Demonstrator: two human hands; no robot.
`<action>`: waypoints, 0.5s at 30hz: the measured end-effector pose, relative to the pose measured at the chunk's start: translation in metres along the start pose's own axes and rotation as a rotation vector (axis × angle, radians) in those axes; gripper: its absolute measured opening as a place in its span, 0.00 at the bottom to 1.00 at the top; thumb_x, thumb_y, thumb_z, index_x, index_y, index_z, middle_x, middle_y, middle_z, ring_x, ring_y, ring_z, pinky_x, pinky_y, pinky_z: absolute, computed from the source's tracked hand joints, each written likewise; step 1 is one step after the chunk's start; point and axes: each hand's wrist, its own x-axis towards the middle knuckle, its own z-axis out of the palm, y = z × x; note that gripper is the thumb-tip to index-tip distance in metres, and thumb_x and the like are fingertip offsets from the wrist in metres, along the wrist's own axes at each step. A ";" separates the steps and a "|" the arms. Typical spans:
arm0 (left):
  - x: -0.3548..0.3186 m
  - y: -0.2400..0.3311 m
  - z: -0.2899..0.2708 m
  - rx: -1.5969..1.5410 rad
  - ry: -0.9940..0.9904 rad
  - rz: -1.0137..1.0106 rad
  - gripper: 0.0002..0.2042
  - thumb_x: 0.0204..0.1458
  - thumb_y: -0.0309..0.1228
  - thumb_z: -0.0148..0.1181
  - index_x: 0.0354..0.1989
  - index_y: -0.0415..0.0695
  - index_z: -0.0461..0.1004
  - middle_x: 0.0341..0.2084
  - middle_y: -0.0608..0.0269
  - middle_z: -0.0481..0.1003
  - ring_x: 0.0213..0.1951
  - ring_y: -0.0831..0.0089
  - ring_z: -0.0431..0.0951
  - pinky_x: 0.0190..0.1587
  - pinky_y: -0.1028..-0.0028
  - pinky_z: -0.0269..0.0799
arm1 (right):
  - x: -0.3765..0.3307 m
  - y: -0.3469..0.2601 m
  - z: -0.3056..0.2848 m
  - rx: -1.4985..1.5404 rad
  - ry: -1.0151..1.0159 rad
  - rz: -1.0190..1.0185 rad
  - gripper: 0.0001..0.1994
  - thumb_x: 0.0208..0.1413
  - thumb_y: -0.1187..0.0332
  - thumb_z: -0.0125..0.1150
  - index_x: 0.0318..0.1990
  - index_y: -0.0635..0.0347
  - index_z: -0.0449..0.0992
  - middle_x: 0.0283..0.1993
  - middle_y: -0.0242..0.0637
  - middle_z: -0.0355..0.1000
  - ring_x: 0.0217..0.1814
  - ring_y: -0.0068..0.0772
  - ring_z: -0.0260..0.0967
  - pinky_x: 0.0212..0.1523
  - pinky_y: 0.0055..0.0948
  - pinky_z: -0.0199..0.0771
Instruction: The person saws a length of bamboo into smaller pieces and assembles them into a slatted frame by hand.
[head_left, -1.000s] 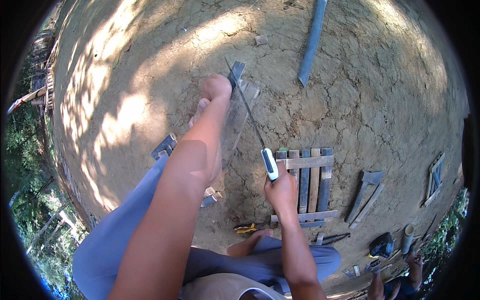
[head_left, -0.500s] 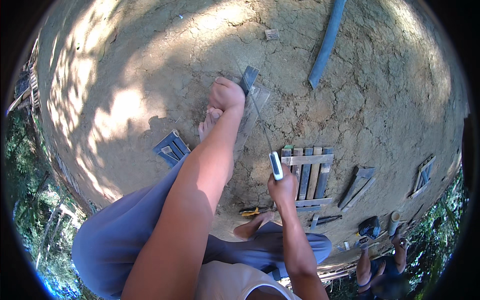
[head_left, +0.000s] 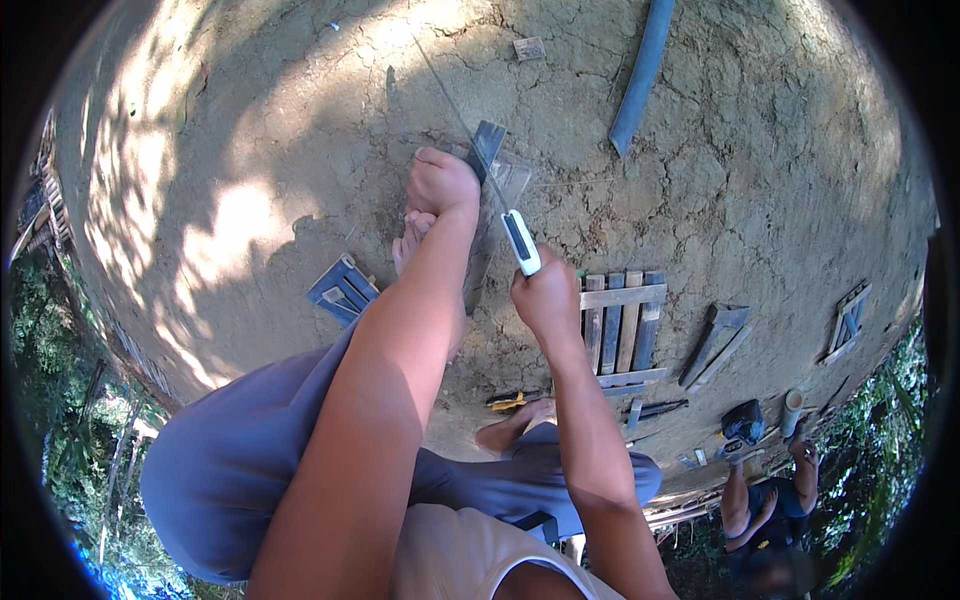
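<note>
Your left hand (head_left: 442, 186) is closed in a fist on a grey wooden strip (head_left: 497, 185) lying on the cracked earth ground (head_left: 760, 150). Your right hand (head_left: 545, 296) grips the white handle of a handsaw (head_left: 505, 215) set across the strip. Sawing appears underway; continuing likely calls for steady strokes, with the strip pinned firmly.

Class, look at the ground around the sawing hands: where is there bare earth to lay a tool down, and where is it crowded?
Bare cracked earth lies left of the left hand, above the small blue frame, and right of the blue pipe. It is crowded by the right hand: the slatted panel and wood pieces lie there.
</note>
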 end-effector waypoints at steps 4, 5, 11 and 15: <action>0.010 -0.001 -0.006 0.024 0.077 -0.008 0.30 0.66 0.43 0.33 0.33 0.34 0.82 0.36 0.32 0.81 0.41 0.31 0.79 0.50 0.39 0.70 | -0.066 0.045 -0.008 0.082 -0.008 -0.027 0.06 0.51 0.74 0.64 0.36 0.64 0.77 0.31 0.60 0.76 0.38 0.69 0.76 0.39 0.57 0.77; 0.007 -0.003 -0.005 0.026 0.088 0.015 0.30 0.66 0.43 0.34 0.33 0.34 0.82 0.36 0.32 0.81 0.41 0.31 0.79 0.50 0.39 0.70 | -0.068 0.031 -0.018 0.104 -0.009 -0.018 0.06 0.51 0.76 0.63 0.37 0.64 0.77 0.31 0.60 0.76 0.38 0.69 0.75 0.39 0.56 0.77; -0.004 0.002 0.010 0.005 0.057 -0.007 0.29 0.66 0.43 0.35 0.32 0.34 0.82 0.35 0.32 0.81 0.40 0.31 0.79 0.48 0.41 0.71 | -0.020 0.012 -0.002 -0.052 -0.005 0.095 0.07 0.52 0.71 0.65 0.38 0.62 0.78 0.32 0.61 0.77 0.38 0.69 0.76 0.40 0.61 0.77; 0.001 -0.006 0.000 0.012 0.091 0.019 0.29 0.65 0.42 0.36 0.32 0.33 0.82 0.36 0.33 0.81 0.40 0.31 0.79 0.48 0.40 0.71 | -0.078 0.036 -0.021 0.066 0.002 -0.004 0.07 0.51 0.71 0.66 0.36 0.62 0.78 0.30 0.59 0.77 0.38 0.69 0.77 0.39 0.60 0.77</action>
